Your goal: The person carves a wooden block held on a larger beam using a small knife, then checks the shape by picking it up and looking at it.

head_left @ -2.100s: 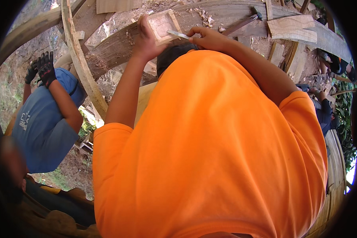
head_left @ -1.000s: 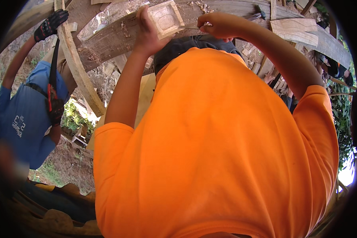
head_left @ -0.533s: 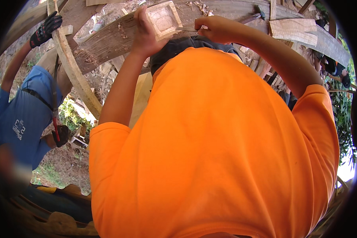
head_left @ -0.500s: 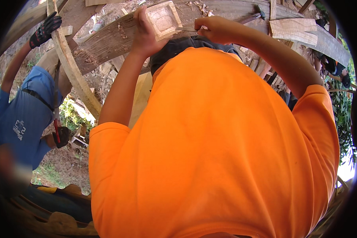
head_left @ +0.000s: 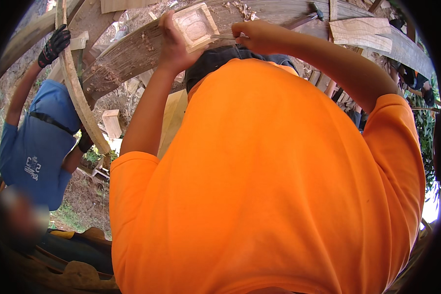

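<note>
My left hand (head_left: 175,49) grips a pale wooden block (head_left: 185,43) from its left side and underside, fingers wrapped round its edge. A square hollow with a rounded, rough floor is cut into the block's upper face. My right hand (head_left: 259,36) is closed round a chisel (head_left: 223,36); its thin metal blade points left and meets the block's lower right corner. The chisel's handle is hidden inside my fist. Both hands are held in front of my waist, close to a thick wooden beam.
Wood chips lie on the thick beam (head_left: 127,56). A hammer (head_left: 304,20) rests beyond my right hand, left of some boards (head_left: 360,32). At left, a person in a blue shirt (head_left: 44,132) holds a long wood strip (head_left: 73,78) with gloved hands. A small wood block (head_left: 111,123) lies nearby.
The block and both my hands have shifted slightly left, the blade still at its corner. The co-worker's lower hand, earlier with a red-handled tool, has moved up to the wood strip.
</note>
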{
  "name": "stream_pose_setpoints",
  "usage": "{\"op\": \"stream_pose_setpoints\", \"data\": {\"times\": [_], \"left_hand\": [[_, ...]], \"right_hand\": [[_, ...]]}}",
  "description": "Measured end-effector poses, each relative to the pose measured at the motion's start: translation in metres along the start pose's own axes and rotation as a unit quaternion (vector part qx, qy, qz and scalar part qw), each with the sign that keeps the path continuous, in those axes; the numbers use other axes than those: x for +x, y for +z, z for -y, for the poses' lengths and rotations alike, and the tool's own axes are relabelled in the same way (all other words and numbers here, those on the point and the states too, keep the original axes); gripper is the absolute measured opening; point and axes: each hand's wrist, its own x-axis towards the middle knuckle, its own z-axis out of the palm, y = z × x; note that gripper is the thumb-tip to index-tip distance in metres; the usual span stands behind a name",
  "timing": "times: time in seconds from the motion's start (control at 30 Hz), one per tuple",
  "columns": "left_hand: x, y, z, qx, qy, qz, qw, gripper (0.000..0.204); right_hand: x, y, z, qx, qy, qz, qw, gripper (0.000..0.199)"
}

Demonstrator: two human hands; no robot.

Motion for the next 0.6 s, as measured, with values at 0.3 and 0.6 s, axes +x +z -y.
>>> {"op": "stream_pose_setpoints", "data": {"times": [0.3, 0.6], "left_hand": [[-0.001, 0.001, 0.001, 0.013, 0.004, -0.006, 1.0, 0.132], [0.006, -0.014, 0.003, 0.0, -0.011, 0.021, 1.0, 0.133]], "right_hand": [[0.001, 0.01, -0.021, 0.009, -0.036, -0.031, 0.999, 0.019], [-0.009, -0.018, -0.002, -0.049, -0.04, -0.092, 0.994, 0.021]]}}
